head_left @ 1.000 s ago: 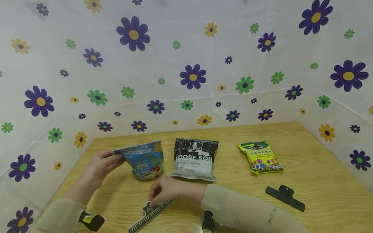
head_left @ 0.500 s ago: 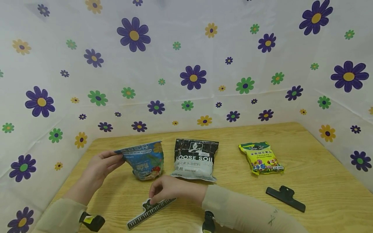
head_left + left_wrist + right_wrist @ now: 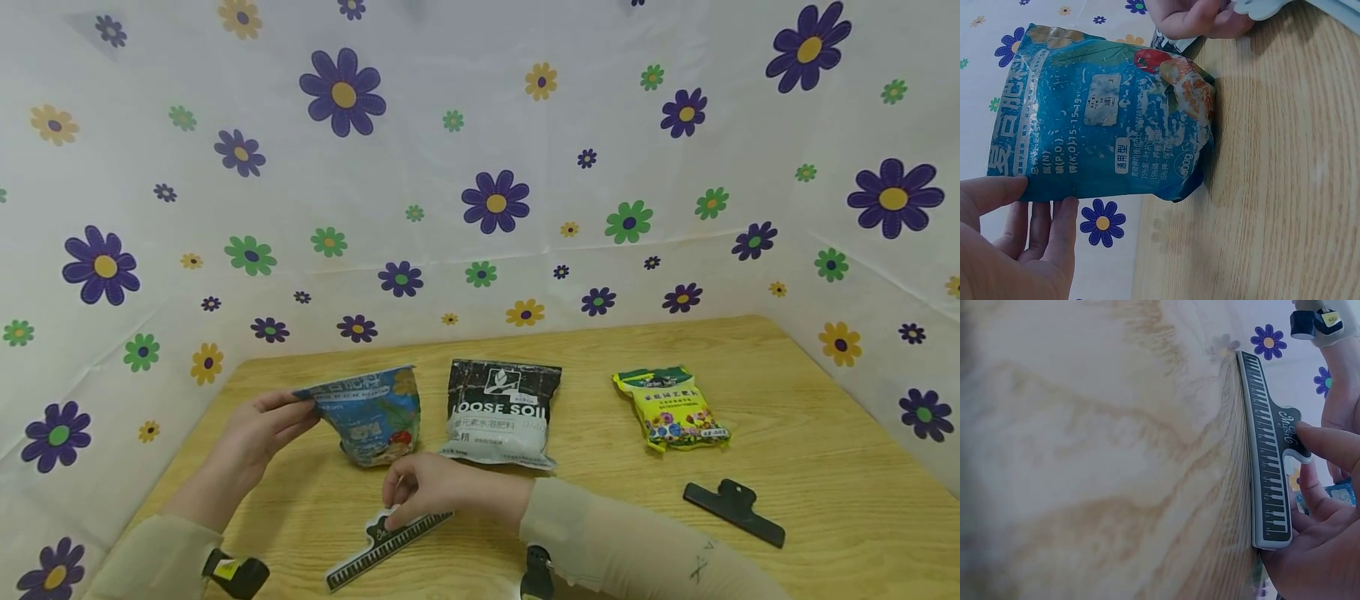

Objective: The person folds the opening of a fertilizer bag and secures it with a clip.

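Observation:
My left hand (image 3: 262, 437) pinches the upper left corner of a blue fertilizer bag (image 3: 1104, 119), which stands upright on the table. In the left wrist view the thumb lies on the bag's front face and the other fingers are partly behind it. My right hand (image 3: 438, 492) pinches the handle of a clip with a piano-key pattern (image 3: 1266, 450), thumb on the dark "Music" tab. The clip (image 3: 390, 546) is at the table surface in front of the blue bag; whether it bears on the wood I cannot tell. Its far end is partly hidden by the right hand.
A black-and-white "Loose Soil" bag (image 3: 502, 417) lies right of the blue bag. Farther right are a yellow-green bag (image 3: 675, 408) and a black clip (image 3: 735, 510). The wooden table (image 3: 810, 417) is enclosed by a flowered white cloth (image 3: 585, 108).
The piano-pattern clip has turned very slightly in my right hand, and more of its key strip shows. Both hands and the blue bag stay nearly in place.

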`<state>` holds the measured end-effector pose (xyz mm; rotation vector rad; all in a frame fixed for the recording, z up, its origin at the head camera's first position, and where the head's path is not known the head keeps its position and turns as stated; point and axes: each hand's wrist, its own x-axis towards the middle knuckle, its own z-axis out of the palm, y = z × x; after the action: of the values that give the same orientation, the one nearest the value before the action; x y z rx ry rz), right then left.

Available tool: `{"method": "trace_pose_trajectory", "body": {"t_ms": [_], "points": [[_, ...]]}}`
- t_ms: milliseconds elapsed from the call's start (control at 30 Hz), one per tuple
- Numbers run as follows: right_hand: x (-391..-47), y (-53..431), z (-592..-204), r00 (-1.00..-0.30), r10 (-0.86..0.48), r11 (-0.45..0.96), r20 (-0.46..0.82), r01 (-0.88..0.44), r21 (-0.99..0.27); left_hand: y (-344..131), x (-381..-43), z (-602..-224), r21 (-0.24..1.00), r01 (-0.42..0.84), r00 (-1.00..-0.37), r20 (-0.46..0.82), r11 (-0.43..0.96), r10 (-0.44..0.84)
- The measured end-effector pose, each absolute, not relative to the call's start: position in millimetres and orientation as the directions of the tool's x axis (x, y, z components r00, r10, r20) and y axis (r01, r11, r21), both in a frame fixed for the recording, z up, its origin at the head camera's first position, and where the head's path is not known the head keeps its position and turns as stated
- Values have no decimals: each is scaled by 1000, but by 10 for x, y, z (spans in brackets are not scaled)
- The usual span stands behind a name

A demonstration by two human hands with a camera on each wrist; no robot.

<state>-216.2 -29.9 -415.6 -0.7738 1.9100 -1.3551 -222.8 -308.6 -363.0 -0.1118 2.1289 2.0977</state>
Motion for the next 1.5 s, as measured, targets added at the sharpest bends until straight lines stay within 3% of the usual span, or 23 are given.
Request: {"method": "trace_pose_trajectory", "body": {"t_ms": [233, 833, 1167, 1500], "points": [[-2153, -304, -4170, -628, -744, 287, -227, 5, -958, -3097, -2222, -3648, 987, -158, -985, -159, 25, 59], [-2214, -268, -4176, -568, -792, 299, -224, -42, -953, -3092, -2227, -3636, 989, -143, -988, -145, 42, 54], [-2208, -258, -4133, -580, -784, 285, -221, -20, -958, -3088, -2228, -3630, 988, -147, -988, -149, 45, 51], [-2278, -265, -4105, -613, -765, 335, -198, -116, -935, -3092, -2223, -3635, 988, -154, -987, -155, 32, 52]]}}
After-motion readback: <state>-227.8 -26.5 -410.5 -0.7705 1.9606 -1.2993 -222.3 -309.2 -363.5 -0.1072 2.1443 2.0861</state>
